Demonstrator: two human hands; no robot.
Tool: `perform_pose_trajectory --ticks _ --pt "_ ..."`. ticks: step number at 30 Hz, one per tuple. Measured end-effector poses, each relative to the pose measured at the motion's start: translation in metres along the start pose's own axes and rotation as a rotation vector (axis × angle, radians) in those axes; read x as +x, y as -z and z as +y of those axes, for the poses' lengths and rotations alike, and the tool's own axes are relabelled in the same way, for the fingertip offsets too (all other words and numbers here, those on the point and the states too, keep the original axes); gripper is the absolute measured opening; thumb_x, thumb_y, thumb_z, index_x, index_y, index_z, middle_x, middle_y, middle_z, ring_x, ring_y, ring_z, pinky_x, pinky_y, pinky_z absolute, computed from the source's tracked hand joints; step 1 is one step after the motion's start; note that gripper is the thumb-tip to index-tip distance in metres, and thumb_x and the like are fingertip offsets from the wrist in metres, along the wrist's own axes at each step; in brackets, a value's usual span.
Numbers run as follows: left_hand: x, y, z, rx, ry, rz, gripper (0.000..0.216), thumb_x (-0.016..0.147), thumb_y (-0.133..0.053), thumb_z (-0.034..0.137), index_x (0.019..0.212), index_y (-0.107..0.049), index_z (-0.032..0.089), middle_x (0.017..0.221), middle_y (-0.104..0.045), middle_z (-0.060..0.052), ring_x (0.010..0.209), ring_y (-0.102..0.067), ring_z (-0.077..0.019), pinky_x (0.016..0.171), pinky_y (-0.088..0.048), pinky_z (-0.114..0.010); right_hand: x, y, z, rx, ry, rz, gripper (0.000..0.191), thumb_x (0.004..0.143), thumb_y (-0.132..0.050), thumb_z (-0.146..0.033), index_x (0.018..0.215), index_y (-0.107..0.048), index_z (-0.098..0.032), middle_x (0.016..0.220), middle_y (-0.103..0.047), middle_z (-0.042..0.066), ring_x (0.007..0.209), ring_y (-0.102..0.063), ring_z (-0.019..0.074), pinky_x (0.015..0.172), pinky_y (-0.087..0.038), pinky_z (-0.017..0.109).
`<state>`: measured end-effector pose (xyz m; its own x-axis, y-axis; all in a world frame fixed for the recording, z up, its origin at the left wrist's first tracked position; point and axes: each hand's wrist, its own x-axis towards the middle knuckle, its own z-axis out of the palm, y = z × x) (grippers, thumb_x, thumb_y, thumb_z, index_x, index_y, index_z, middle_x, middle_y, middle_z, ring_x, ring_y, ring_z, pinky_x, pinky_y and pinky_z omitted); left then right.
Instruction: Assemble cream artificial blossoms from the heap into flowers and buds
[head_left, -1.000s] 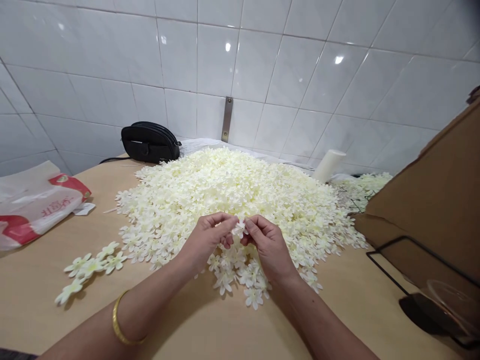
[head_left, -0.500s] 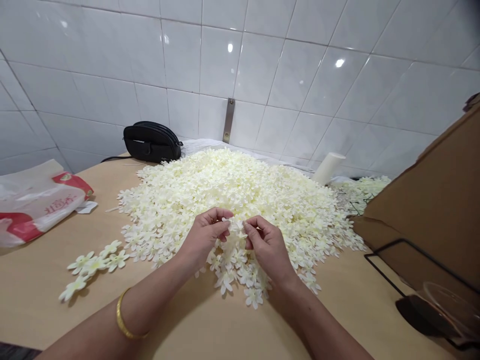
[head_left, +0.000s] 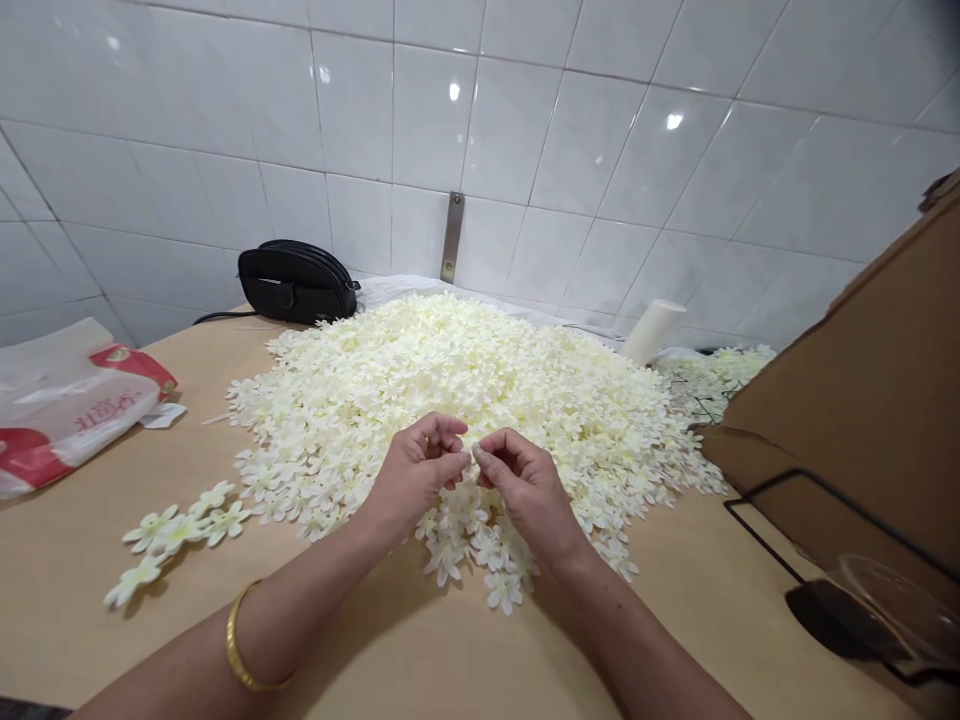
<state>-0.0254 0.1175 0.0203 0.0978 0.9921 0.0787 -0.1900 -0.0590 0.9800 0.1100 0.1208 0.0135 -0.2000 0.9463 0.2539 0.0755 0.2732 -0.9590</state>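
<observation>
My left hand (head_left: 420,462) and my right hand (head_left: 521,485) meet over the near side of a big heap of white and pale yellow artificial flowers (head_left: 450,360). Each hand pinches thumb against fingers, and the fingertips almost touch. Whatever sits between them is tiny and blends with the petals behind, so I cannot make it out. Below the hands, several loose blossoms (head_left: 504,590) spill onto the brown tabletop (head_left: 405,640). A small group of artificial flowers (head_left: 176,532) lies apart on the left, beside my left forearm.
A black pouch (head_left: 296,283) stands behind the heap, near the tiled wall. At left lies a red and white plastic bag (head_left: 90,400). To the right are a white roll (head_left: 652,332), a cardboard box (head_left: 855,400), a black wire frame (head_left: 765,540) and dark-lensed glasses (head_left: 844,618).
My fingertips have drawn closer together, the right ones shifting left. White petals that showed between the hands no longer stand out. The whole view has shifted slightly.
</observation>
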Motion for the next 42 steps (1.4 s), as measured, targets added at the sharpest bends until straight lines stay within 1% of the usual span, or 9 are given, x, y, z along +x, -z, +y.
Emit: perform_pose_trajectory --ticks 4,7,13,18,22,28,33,38,42 --pt "0.0012 0.0024 -0.004 -0.041 0.103 -0.055 0.018 0.066 -0.064 0.021 0.081 -0.057 0.016 0.06 -0.052 0.005 0.049 -0.044 -0.0057 0.052 -0.036 -0.021 -0.0002 0.0011 -0.0013 0.062 -0.023 0.014 0.017 0.078 -0.054 -0.031 0.068 -0.05 -0.018 0.059 -0.048 -0.004 0.057 -0.045 0.0091 0.056 -0.038 0.021" --pt "0.0015 0.0035 -0.0055 -0.054 0.109 -0.118 0.012 0.068 -0.064 0.024 0.073 -0.058 0.014 0.059 -0.054 0.003 0.049 -0.044 -0.0061 0.053 -0.035 -0.02 -0.0006 0.0008 -0.0012 0.061 -0.016 0.004 0.018 0.078 -0.054 -0.032 0.068 -0.051 -0.017 0.059 -0.049 -0.003 0.057 -0.046 0.0093 0.055 -0.038 0.021" --pt "-0.0006 -0.0003 -0.0005 0.048 0.044 -0.087 0.019 0.069 -0.062 0.029 0.062 -0.052 0.015 0.052 -0.048 0.004 0.045 -0.041 -0.0064 0.047 -0.031 -0.02 -0.0011 -0.0004 0.0 0.116 -0.058 0.007 0.021 0.079 -0.053 -0.037 0.07 -0.051 -0.018 0.06 -0.049 -0.004 0.056 -0.047 0.0085 0.055 -0.039 0.02" --pt "-0.0002 -0.0007 -0.0037 0.059 0.033 -0.113 0.026 0.074 -0.056 0.038 0.062 -0.049 0.016 0.049 -0.048 0.004 0.042 -0.04 -0.0067 0.046 -0.03 -0.02 0.0001 -0.0007 0.0007 0.209 -0.122 -0.081 0.023 0.077 -0.055 -0.04 0.078 -0.055 -0.017 0.063 -0.051 -0.002 0.056 -0.047 0.0089 0.056 -0.039 0.022" --pt "-0.001 -0.0015 -0.0044 0.073 0.012 -0.124 0.028 0.076 -0.053 0.038 0.062 -0.048 0.016 0.049 -0.049 0.004 0.042 -0.04 -0.0067 0.046 -0.031 -0.02 0.0013 0.0 0.0017 0.286 -0.16 -0.133 0.022 0.077 -0.056 -0.038 0.076 -0.056 -0.016 0.062 -0.052 -0.002 0.055 -0.047 0.0083 0.055 -0.037 0.021" --pt "-0.0011 -0.0022 -0.0024 0.023 0.045 -0.066 0.031 0.076 -0.053 0.04 0.058 -0.047 0.016 0.047 -0.049 0.003 0.043 -0.043 -0.0077 0.048 -0.033 -0.021 0.0011 0.0003 0.0037 0.302 -0.142 -0.068 0.022 0.072 -0.063 -0.036 0.069 -0.054 -0.017 0.058 -0.051 -0.004 0.054 -0.046 0.0079 0.056 -0.037 0.021" --pt "0.001 0.0002 -0.0058 -0.1 0.106 -0.113 0.019 0.069 -0.063 0.031 0.065 -0.053 0.015 0.052 -0.054 0.003 0.047 -0.045 -0.0074 0.051 -0.033 -0.02 0.0004 -0.0003 0.0052 0.275 -0.14 -0.002 0.023 0.074 -0.06 -0.038 0.068 -0.052 -0.017 0.057 -0.049 -0.004 0.056 -0.046 0.0091 0.057 -0.037 0.021" --pt "0.0009 -0.0013 -0.0054 -0.02 0.1 -0.064 0.015 0.066 -0.062 0.025 0.062 -0.052 0.015 0.049 -0.054 0.002 0.045 -0.044 -0.0072 0.048 -0.033 -0.02 0.0008 -0.0009 0.0028 0.27 -0.165 -0.049 0.022 0.075 -0.058 -0.039 0.078 -0.058 -0.017 0.064 -0.052 -0.002 0.057 -0.045 0.0092 0.057 -0.037 0.022" --pt "0.0003 -0.0029 -0.0049 0.047 0.112 0.005 0.012 0.065 -0.06 0.022 0.06 -0.051 0.015 0.045 -0.05 0.004 0.041 -0.043 -0.0068 0.043 -0.031 -0.019 -0.0004 -0.001 0.002 0.164 -0.104 -0.07 0.02 0.075 -0.058 -0.036 0.081 -0.063 -0.017 0.07 -0.056 0.001 0.06 -0.045 0.0103 0.059 -0.038 0.023"
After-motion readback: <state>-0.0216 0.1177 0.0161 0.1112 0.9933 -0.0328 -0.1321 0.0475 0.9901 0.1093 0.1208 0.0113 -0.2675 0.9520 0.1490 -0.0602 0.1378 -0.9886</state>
